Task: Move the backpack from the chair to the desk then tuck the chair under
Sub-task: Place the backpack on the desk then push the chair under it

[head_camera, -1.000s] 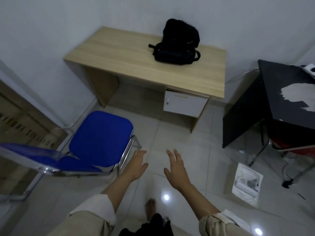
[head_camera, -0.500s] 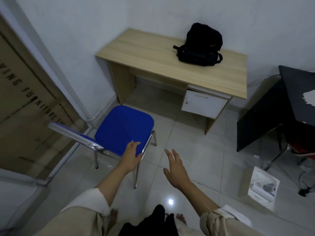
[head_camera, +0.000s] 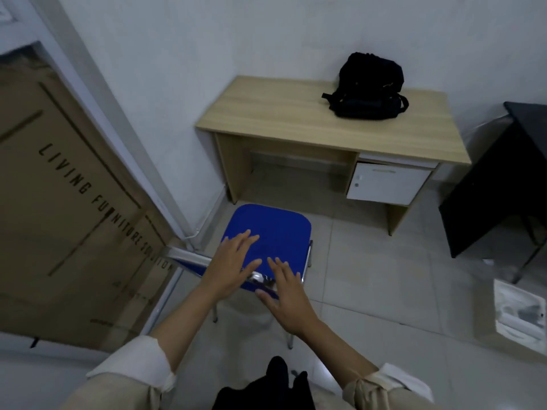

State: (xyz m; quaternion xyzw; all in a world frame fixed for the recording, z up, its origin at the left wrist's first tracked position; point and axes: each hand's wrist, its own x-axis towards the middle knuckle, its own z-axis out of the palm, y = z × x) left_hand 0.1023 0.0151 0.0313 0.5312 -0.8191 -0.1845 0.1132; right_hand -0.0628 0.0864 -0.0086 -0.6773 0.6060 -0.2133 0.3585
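The black backpack (head_camera: 368, 87) sits on the wooden desk (head_camera: 281, 113), so 1 step remains. Both hands, left hand (head_camera: 233, 267) and right hand (head_camera: 285, 294), hover with fingers spread over the blue chair's (head_camera: 275, 232) backrest, gripping nothing, apparently ready to push it toward the desk's opening.

Both arms extend forward, sleeves rolled. Left hand (head_camera: 233, 266) and right hand (head_camera: 285, 294) are held palm down, fingers (head_camera: 247, 236) spread, neither gripping anything.
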